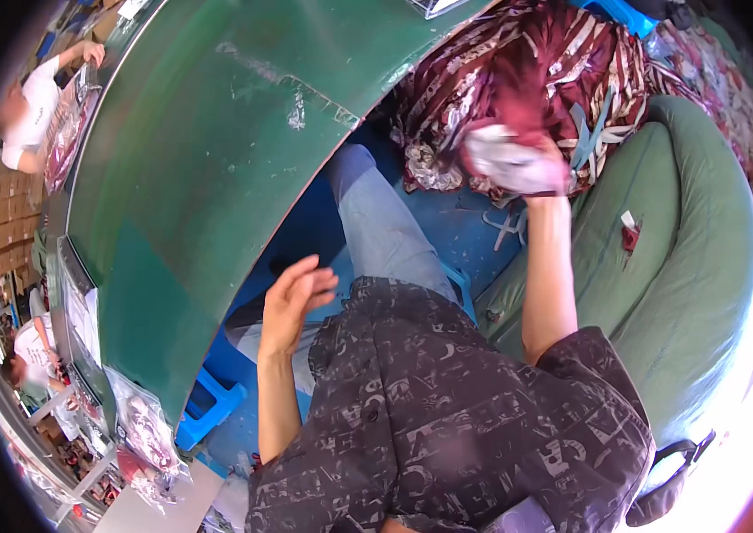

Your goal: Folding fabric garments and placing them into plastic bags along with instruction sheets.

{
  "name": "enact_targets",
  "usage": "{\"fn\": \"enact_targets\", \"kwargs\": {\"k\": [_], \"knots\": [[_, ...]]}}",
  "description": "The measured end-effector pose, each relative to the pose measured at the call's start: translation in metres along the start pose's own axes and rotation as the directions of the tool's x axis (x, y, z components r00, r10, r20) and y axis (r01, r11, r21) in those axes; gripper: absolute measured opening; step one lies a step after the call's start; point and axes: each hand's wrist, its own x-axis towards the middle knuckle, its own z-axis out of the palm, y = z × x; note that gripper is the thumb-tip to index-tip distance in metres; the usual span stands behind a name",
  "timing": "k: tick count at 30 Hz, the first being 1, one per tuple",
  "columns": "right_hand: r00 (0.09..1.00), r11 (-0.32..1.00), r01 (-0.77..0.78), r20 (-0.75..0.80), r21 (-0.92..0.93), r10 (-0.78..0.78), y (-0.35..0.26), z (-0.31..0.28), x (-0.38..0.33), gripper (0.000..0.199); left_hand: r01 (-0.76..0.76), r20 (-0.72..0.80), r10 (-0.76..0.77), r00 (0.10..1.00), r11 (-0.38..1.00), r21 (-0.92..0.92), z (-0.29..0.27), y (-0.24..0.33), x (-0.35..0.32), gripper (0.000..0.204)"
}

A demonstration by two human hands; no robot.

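My right hand (543,162) reaches out to the right and grips a whitish and dark red piece of cloth (508,153) at the edge of a heap of maroon and cream patterned fabric (563,71). My left hand (292,302) hovers open, fingers spread, holding nothing, above my lap beside the edge of the green table (208,151). My dark patterned shirt fills the lower middle of the view.
A large green sack (687,266) lies to my right under the fabric heap. Blue plastic stools (208,413) stand on the blue floor. Clear bags of goods (141,426) lie at the table's left end. Other people work at the far left.
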Motion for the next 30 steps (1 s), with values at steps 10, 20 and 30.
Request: {"fn": "enact_targets", "kwargs": {"k": [10,20,30], "knots": [[0.844,0.747,0.530,0.333,-0.402,-0.420,0.020,0.014,-0.183,0.034,0.101,0.528,-0.111,0.842,0.994,0.049,0.145,0.062,0.100,0.053],[0.931,0.878,0.315,0.299,-0.360,-0.212,0.034,-0.004,-0.060,0.044,-0.533,0.136,0.656,0.742,0.455,0.713,0.137,0.064,0.181,0.026],[0.646,0.313,-0.223,-0.381,-0.923,-0.662,0.004,-0.065,0.179,0.052,-0.549,0.326,0.474,0.818,0.473,0.690,0.120,0.011,0.151,0.031]]}}
